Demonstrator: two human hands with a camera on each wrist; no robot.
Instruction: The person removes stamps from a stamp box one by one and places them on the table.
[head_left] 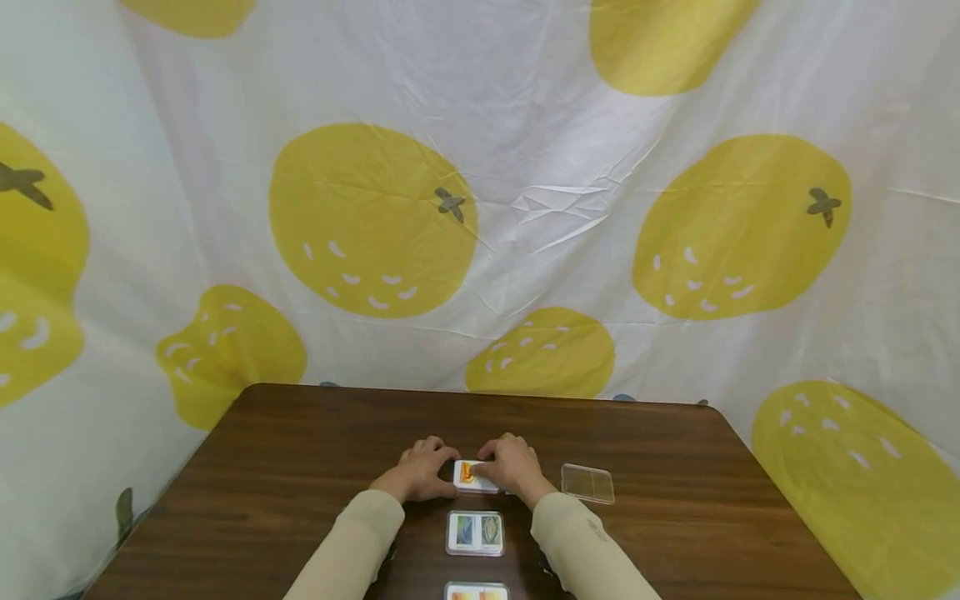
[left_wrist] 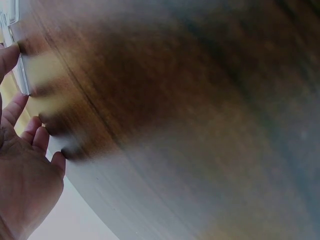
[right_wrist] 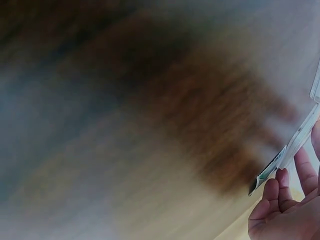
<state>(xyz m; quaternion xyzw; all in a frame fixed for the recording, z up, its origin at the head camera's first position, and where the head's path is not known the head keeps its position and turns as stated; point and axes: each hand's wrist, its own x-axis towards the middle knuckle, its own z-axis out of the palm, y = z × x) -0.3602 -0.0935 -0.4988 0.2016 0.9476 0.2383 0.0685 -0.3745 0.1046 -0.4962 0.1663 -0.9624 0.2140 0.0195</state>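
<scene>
On a brown counter (head_left: 675, 458), with left grip (head_left: 422, 472) and right grip (head_left: 514, 463) clasping a card case (head_left: 480, 487), two more cases (head_left: 476, 552) on its near side, clear lid (head_left: 588, 483) to its right, orange picture (head_left: 467, 472) inside it, picture pairs (head_left: 465, 531) inside the others.

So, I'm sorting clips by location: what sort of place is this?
Probably an indoor spot set up for tabletop recording: a white fabric sheet printed with yellow fruit hangs behind a dark brown wood-grain table, which holds a clear rectangular case showing two pictures.
</scene>
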